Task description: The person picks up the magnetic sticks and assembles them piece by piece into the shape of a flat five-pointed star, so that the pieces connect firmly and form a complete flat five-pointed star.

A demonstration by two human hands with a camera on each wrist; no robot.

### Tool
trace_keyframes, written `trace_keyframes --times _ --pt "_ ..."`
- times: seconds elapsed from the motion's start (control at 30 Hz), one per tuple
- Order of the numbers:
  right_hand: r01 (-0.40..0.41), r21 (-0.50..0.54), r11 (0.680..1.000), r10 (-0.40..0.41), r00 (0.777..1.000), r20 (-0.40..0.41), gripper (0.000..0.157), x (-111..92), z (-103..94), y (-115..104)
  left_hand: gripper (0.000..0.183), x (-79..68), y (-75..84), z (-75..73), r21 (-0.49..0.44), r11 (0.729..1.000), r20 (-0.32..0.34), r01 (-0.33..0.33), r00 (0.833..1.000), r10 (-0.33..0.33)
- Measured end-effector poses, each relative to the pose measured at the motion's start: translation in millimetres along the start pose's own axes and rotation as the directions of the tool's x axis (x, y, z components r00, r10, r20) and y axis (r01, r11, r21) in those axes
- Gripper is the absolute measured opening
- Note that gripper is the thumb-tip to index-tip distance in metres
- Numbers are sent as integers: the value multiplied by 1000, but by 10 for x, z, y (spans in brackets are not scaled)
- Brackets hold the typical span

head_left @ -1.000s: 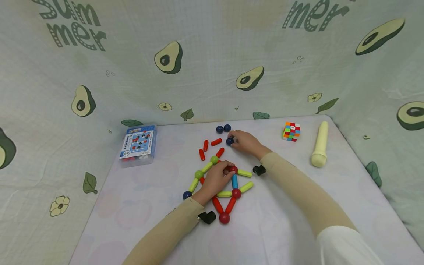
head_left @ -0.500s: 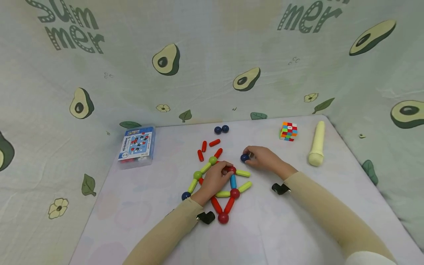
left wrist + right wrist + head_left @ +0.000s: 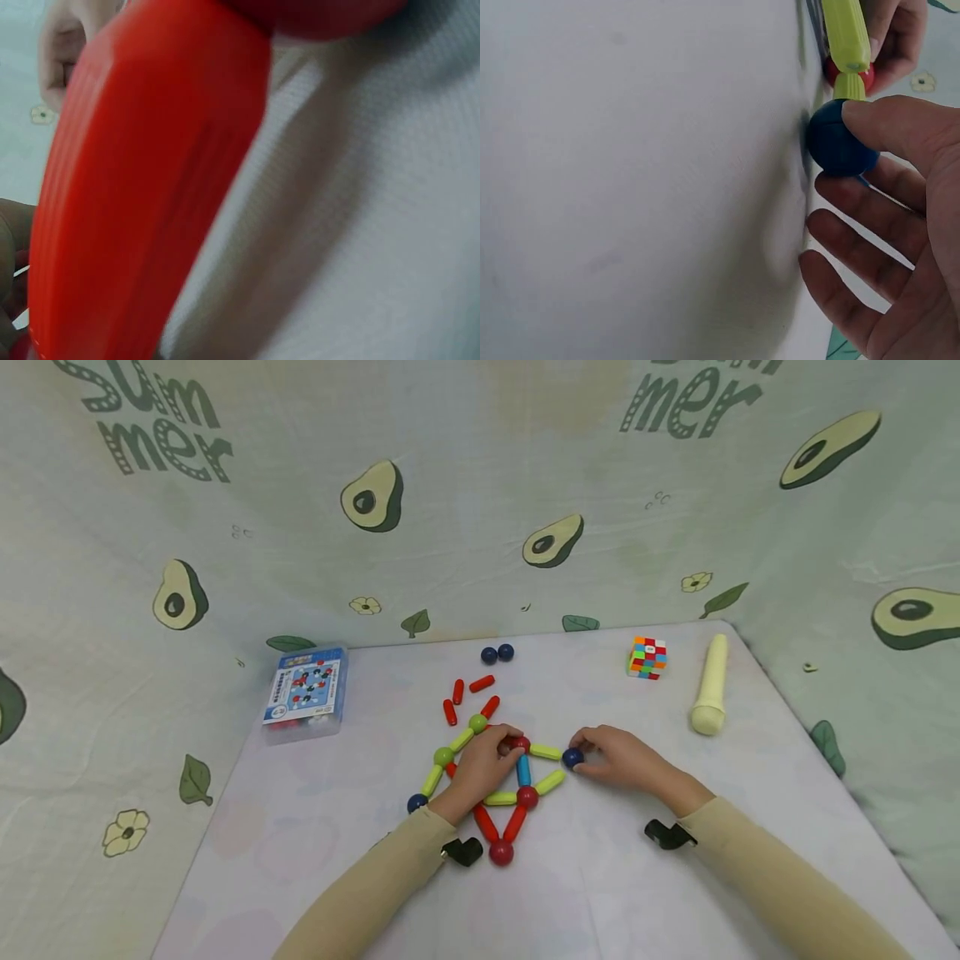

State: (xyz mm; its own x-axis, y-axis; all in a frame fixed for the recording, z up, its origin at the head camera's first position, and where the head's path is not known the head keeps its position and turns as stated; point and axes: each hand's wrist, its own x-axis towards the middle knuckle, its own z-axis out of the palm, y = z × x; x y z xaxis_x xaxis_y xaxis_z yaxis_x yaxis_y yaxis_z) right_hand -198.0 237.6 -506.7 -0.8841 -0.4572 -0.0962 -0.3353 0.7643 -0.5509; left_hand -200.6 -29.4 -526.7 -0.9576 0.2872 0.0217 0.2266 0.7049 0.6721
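My right hand pinches a dark blue ball between thumb and fingers, right at the free end of a yellow-green rod. In the right wrist view the blue ball lines up with that rod. My left hand grips the red ball at the rod's other end and covers part of the magnetic stick-and-ball frame. A blue rod runs from there to a second red ball, which bears another yellow-green rod. A red rod fills the left wrist view.
Loose red rods and two dark blue balls lie behind the frame. A plastic box stands at the back left. To the right are a puzzle cube and a pale yellow stick-like object. A patterned cloth hangs behind the table.
My right hand has brought the dark blue ball from near the other two blue balls toward me and rightward to the yellow-green rod's end. The left hand has stayed on the red ball.
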Motion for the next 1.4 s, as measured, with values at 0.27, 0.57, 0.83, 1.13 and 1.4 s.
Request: trace_keyframes --times 0.27,0.57,0.83,1.13,1.4 --pt "45 7 999 -45 998 -41 39 -69 97 -12 30 -4 2 -19 2 1000 21 16 1000 -16" --pt "61 -10 998 -62 998 -25 52 -99 144 -25 35 -52 18 -26 52 998 3 -27 1000 27" --pt "86 6 996 -86 995 -53 44 -133 127 -18 40 -247 206 -11 176 959 129 -221 971 200" --pt "120 14 993 -119 990 -74 39 -140 139 11 37 -297 274 67 265 927 211 -265 954 212" --pt "114 38 993 -112 993 -49 36 -141 134 -16 36 -297 273 96 261 929 185 -261 958 217"
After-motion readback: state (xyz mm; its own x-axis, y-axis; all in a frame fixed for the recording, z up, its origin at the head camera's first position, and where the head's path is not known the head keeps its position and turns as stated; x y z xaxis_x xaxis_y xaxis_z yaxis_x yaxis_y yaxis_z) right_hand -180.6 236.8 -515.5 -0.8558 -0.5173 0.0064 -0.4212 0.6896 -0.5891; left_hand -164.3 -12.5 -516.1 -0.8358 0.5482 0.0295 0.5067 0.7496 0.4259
